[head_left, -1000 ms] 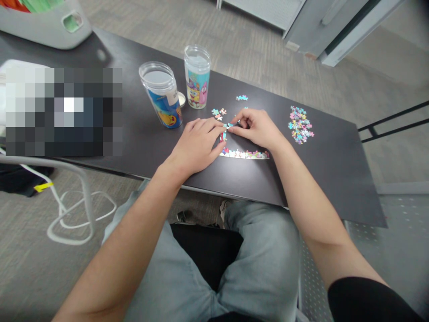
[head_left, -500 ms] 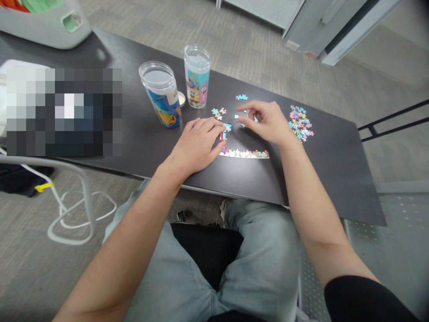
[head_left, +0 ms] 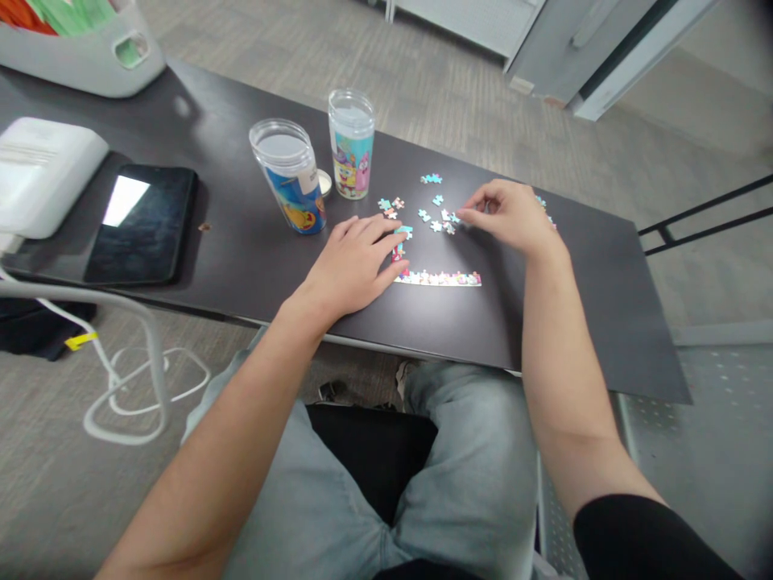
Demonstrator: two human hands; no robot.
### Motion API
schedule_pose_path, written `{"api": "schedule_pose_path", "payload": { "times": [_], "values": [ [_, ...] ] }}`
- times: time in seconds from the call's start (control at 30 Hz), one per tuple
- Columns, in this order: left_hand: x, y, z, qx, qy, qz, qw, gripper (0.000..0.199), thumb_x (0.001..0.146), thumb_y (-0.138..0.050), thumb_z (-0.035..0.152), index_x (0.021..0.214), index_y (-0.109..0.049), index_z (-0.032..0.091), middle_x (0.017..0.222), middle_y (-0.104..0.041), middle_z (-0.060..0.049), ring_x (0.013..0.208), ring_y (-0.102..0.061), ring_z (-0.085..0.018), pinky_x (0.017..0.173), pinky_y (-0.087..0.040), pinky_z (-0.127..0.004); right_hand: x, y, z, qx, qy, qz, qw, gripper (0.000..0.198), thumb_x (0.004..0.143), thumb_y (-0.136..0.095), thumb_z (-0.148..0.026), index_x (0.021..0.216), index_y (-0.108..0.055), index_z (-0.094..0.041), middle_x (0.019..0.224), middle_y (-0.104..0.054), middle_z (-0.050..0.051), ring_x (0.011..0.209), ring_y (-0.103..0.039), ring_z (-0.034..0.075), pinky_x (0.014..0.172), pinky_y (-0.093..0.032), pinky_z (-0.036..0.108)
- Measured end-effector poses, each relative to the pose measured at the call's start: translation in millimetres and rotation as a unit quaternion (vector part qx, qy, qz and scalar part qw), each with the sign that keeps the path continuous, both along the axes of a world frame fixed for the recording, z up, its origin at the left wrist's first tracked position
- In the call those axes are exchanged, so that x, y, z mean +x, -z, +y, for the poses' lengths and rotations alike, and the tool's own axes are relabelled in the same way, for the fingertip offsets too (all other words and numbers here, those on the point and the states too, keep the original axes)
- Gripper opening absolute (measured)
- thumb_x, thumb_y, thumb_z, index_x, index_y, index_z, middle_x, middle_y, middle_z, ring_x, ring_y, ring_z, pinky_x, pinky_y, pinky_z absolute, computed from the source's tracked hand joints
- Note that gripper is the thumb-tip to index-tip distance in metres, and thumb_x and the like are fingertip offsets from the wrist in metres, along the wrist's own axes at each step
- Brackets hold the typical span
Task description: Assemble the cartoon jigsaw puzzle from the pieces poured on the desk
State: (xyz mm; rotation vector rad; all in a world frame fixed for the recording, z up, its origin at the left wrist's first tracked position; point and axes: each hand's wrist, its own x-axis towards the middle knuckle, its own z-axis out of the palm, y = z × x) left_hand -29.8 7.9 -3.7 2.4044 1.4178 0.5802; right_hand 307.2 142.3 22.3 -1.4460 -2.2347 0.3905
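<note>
My left hand (head_left: pixel 353 266) lies flat on the dark table, fingers spread, at the left side of an L-shaped strip of joined jigsaw pieces (head_left: pixel 444 279). Its fingertips touch or partly cover the strip's upright arm. Farther right, my right hand (head_left: pixel 504 216) has thumb and forefinger drawn into a pinch at a small puzzle piece (head_left: pixel 455 217). Several loose puzzle pieces (head_left: pixel 436 226) lie just left of those fingertips. Behind that hand, a larger pile of pieces (head_left: pixel 540 201) is mostly hidden.
Two clear cartoon-printed cups, a blue one (head_left: pixel 295 197) and a turquoise one (head_left: pixel 352 153), stand left of the pieces, a round lid (head_left: pixel 324 183) between them. Left are a black tablet (head_left: pixel 145 225), a white device (head_left: pixel 48 177) and a grey bin (head_left: pixel 90 56).
My right hand has moved right from above the loose pieces, uncovering them and covering most of the pile. Its thumb and forefinger have closed together. My left hand stays in place.
</note>
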Motion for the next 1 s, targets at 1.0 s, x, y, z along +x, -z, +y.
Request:
{"api": "schedule_pose_path", "payload": {
  "times": [1.0],
  "values": [
    [-4.3,4.2,3.5,0.014,0.001,-0.013,1.0,0.058,0.125,-0.06,0.049,0.176,-0.077,0.027,0.187,-0.075,-0.018,0.178,-0.064,-0.043,0.154,-0.044,-0.076,8.6,4.1,1.3,-0.105,0.037,0.002,0.994,0.017,0.09,-0.104,-0.031,0.1,-0.091,-0.026,0.101,-0.09,0.008,0.089,-0.079,0.029,0.097,-0.067,0.053]
  ]
}}
